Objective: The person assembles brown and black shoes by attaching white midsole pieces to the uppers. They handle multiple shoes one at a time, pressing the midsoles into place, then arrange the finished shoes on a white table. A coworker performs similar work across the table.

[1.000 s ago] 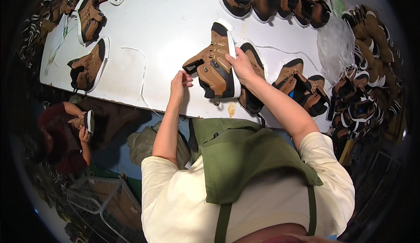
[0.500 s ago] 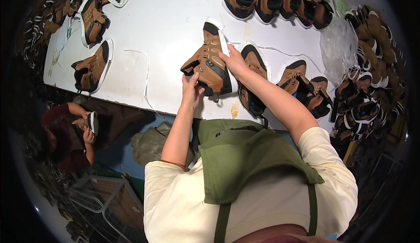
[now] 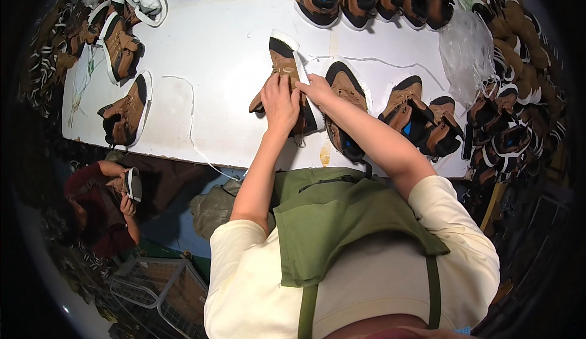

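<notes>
Up from the collar's left edge, where it was half a second ago, the left hand [image 3: 281, 104] has moved across the brown shoe [image 3: 284, 62] and lies over its upper, fingers pointing toward the toe. The right hand [image 3: 318, 91] stays at the sole side, grasping the shoe's edge with the thumb turned in toward the other hand. Whether the left hand grips or only presses cannot be told, as its palm hides what is beneath.

Between the two hands, in front of the person, the shoe is over the counter [image 3: 223, 52], its white sole turned to the right. Its long axis runs away from the body: black toe at the far end, leaning a little left, heel nearest the green apron [image 3: 348, 217]. The left forearm comes in roughly along that axis, while the right one reaches in slantwise from the right, passing above a second shoe [image 3: 343, 83]. Both hands touch the held shoe, the left over its middle, the right on its right flank. That second shoe lies just beside, toe also pointing away. A white lace [image 3: 390, 65] stretches out beyond it, and a white cord [image 3: 191, 104] trails well apart on the left.
</notes>
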A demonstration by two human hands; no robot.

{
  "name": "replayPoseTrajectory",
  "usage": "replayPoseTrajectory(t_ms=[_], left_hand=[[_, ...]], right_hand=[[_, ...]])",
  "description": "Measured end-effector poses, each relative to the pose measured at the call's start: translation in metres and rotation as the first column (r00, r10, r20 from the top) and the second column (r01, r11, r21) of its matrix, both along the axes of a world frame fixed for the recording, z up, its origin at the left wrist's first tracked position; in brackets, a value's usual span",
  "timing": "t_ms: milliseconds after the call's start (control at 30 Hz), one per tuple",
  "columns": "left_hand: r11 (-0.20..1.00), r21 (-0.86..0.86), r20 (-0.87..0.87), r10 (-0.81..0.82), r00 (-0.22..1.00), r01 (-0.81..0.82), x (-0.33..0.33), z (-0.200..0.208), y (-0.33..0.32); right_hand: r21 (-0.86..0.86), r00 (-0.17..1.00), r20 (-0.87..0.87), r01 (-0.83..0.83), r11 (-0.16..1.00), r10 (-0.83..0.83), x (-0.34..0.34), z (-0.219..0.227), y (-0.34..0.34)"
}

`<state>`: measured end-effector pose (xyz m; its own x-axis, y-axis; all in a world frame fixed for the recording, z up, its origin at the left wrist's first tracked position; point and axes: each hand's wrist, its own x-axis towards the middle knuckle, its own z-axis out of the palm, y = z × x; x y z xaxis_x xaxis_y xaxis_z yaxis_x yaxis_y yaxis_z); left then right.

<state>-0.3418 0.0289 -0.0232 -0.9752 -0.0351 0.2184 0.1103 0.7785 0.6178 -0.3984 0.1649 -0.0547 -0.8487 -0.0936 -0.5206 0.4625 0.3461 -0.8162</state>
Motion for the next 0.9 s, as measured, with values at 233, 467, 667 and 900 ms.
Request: replayPoseTrajectory(t_ms=[233,467,667,900], left_hand=[[0.978,-0.208,-0.08,-0.017,0.997,0.0,-0.005,-0.019,0.007],[0.961,-0.276,0.038,0.014,0.999,-0.003,-0.028,-0.021,0.01],[0.983,-0.182,-0.031,0.022,0.999,-0.027,-0.013,-0.021,0.004],[0.989,-0.133,-0.057,0.062,0.996,-0.069,-0.015,-0.028,0.003]], right_hand=[[0.161,0.861,-0.497,-0.026,0.987,0.103,0.05,0.119,0.075],[0.481,0.871,-0.197,-0.313,0.818,0.45,0.125,0.114,0.121],[0.253,0.917,-0.377,-0.036,0.967,0.133,0.057,0.11,0.141],[0.818,0.834,-0.349,0.049,0.573,0.427,-0.065,-0.012,0.159]])
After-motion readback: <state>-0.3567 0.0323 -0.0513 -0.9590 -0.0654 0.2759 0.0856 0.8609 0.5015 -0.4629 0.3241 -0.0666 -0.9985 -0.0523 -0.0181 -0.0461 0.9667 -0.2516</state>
